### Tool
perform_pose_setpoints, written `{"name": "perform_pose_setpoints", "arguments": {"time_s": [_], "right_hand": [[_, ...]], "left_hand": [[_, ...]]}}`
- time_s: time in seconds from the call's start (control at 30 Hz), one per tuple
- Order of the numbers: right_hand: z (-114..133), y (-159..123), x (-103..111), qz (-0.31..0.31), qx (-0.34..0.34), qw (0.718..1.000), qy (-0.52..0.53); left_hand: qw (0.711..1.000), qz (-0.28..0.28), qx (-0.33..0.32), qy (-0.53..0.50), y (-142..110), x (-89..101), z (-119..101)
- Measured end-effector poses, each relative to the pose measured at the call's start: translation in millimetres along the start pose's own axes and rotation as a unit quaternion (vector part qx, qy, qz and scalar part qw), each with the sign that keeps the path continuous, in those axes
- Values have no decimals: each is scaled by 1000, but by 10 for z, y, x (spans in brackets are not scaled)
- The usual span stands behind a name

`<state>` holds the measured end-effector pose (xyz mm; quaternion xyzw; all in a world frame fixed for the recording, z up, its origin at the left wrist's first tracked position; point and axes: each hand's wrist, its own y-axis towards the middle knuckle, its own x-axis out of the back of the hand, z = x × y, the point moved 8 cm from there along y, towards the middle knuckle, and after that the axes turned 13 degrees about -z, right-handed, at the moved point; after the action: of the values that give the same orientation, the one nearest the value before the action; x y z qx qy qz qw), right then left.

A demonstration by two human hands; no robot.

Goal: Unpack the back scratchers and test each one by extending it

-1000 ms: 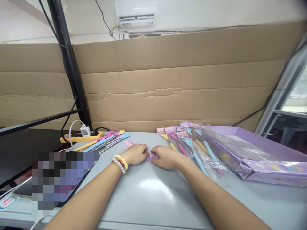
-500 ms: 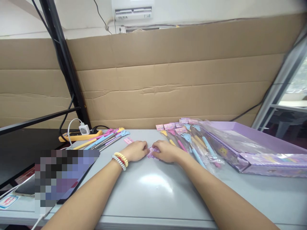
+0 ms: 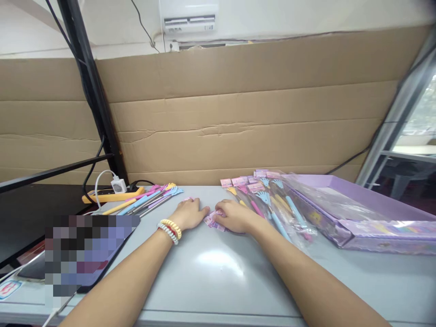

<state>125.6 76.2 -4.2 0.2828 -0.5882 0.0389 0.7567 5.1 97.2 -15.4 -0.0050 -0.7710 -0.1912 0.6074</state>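
My left hand (image 3: 188, 214) lies on the grey table with fingers stretched and thumb apart, its fingertips over a small pink card (image 3: 187, 199) that is mostly covered. My right hand (image 3: 235, 216) pinches a pink-purple printed card (image 3: 211, 220) against the tabletop; its fingers hide part of it, and I cannot tell if there are several. Left of my hands lie loose back scratchers (image 3: 150, 200) with hand-shaped heads and coloured handles. Beyond my right hand, back scratchers in clear bags with pink header cards (image 3: 264, 197) lie in a row.
A purple display box (image 3: 391, 240) with clear plastic in it stands at the right. On the left are a yellow power strip (image 3: 112, 196) with a white charger, a blurred-out tablet-like device (image 3: 127, 231) and a black rack post (image 3: 91, 91). Cardboard (image 3: 238, 136) walls the back.
My left hand has let go of the card at the middle and shifted left, onto the other pink card. The right hand stays in place with its card.
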Motion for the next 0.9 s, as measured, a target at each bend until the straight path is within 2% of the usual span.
{"name": "perform_pose_setpoints", "arguments": {"time_s": [0.1, 0.17, 0.3, 0.4, 0.57, 0.8, 0.9], "right_hand": [[-158, 26, 318, -75, -91, 988, -104], [-364, -6, 535, -103, -172, 970, -141], [-906, -198, 812, -100, -333, 925, -151], [-1192, -315, 856, -67, -388, 906, -153], [-1290, -335, 671, 27, -388, 910, -146], [-1169, -271, 692, -30, -344, 921, -177], [-992, -214, 733, -38, -302, 939, -162]], "left_hand": [[993, 0, -102, -65, -27, -14, -200], [987, 4, -135, -88, -49, -17, -267], [985, 22, -143, -89, -68, -38, -274], [985, 30, -145, -91, -73, -43, -267], [983, 31, -154, -93, -80, -41, -282], [985, 27, -140, -99, -77, -40, -259], [985, -5, -116, -127, -54, 9, -249]]}}
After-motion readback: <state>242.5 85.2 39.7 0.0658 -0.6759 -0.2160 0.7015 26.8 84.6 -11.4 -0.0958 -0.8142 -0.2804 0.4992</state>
